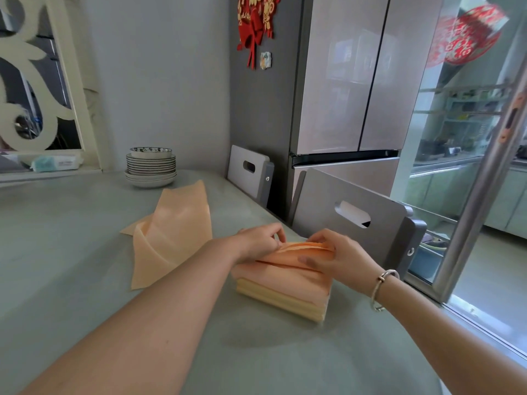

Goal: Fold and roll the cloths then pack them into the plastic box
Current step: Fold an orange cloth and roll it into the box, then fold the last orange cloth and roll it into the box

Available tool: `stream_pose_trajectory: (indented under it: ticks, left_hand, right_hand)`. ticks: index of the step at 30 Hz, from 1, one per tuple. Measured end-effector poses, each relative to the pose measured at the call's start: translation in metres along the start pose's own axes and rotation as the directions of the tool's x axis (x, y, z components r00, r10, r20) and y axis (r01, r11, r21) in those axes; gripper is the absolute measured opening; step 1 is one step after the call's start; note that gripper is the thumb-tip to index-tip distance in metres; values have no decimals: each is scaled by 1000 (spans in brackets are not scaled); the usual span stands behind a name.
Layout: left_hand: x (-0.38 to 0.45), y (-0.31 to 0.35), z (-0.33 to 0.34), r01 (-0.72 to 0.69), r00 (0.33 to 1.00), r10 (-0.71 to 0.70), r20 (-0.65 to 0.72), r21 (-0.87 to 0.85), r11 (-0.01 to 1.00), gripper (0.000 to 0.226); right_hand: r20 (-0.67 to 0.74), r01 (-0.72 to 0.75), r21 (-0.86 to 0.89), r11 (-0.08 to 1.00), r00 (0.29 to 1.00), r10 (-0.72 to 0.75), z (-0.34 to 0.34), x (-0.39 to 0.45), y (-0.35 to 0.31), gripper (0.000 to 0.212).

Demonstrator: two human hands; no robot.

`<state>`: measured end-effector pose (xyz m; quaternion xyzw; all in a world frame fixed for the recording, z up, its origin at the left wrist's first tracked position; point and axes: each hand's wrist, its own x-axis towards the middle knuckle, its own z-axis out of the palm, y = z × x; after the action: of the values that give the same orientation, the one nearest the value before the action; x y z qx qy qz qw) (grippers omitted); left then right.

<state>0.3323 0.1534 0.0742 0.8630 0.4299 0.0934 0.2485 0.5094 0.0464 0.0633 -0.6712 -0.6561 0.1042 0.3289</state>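
Note:
A stack of peach and pale yellow folded cloths (282,292) lies on the grey-green table (85,252) right of centre. My left hand (261,238) and my right hand (333,253) both pinch the far edge of the top peach cloth (288,270), lifting it into a ridge. A second peach cloth (171,232), loosely folded, lies to the left of the stack. No plastic box shows in this view.
A stack of plates and a bowl (150,166) stands at the back of the table. Two grey chair backs (356,220) (251,172) line the table's right edge. A fridge (342,81) and a glass sliding door (470,166) are beyond.

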Motion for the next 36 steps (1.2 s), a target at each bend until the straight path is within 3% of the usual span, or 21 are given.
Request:
stream_pose_trajectory:
  ticks: [3,6,8,10,11,13,15,18,22,25,31,36]
  left_hand:
    - [10,-2,3,-15,998,10,-64,-91,996,12]
    - [9,-2,4,-111,968,44,-247,-262,959,23]
    - [2,-4,5,-193,891,118,-438,-130,973,29]
    - [-8,-7,6,-277,809,272,-522,69,958,23]
    - [-12,-9,7,-321,803,333,-494,113,940,19]
    - [-17,-12,13,-349,854,361,-375,103,931,16]
    - [-18,-14,19,-300,901,322,-289,118,946,32]
    - [-16,-12,20,-174,940,226,-256,211,962,38]
    - [-10,3,12,-89,974,140,-178,270,959,35]
    - [-2,7,10,-47,991,83,-103,316,948,35]
    - [11,8,10,-15,987,66,-145,329,944,34]
    - [12,8,23,-75,896,206,-393,323,943,25]
  right_hand:
    - [-87,-41,79,996,995,48,-3,8,9,5]
    - [-157,-134,108,985,976,150,1,19,17,5]
    - [-184,-188,126,974,961,209,5,23,20,3]
    - [-256,-157,112,981,950,181,8,23,20,7]
    - [-304,-106,81,991,944,126,8,21,18,7]
    - [-345,-13,2,1000,938,13,7,15,14,11]
    - [-227,-1,-140,990,973,-31,6,7,8,31]
    - [-86,-39,-344,938,996,10,8,0,1,42]
    - [-102,-127,-361,924,990,97,8,3,-4,47]
    - [-141,-157,-424,892,984,107,12,6,-7,38]
    - [-141,-98,-524,846,990,27,15,9,-4,42]
    - [-138,-194,-574,795,981,140,18,16,-6,34]
